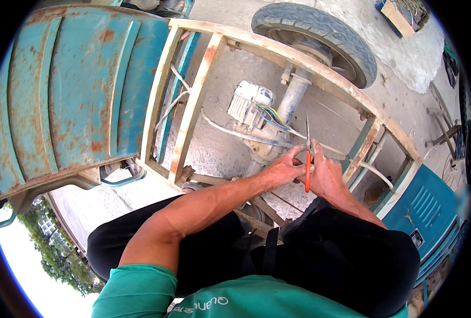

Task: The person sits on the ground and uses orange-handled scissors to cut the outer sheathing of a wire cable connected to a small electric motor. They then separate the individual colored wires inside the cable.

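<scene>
Through my head camera, my right hand, fingers closed around slender red-handled metal scissors, blades pointing away, my left hand just beside, its grip too hidden to tell, near a grey corrugated cable sleeve, over a cream-painted metal frame

Bright, diffuse daylight. Sky at near left blown to white, blue-violet fringe along that rim. Shadows soft. Black trousers lose most detail. Fisheye distortion: frame rail bows; corners black. Centre reasonably sharp; hazy smear at right rim.
</scene>
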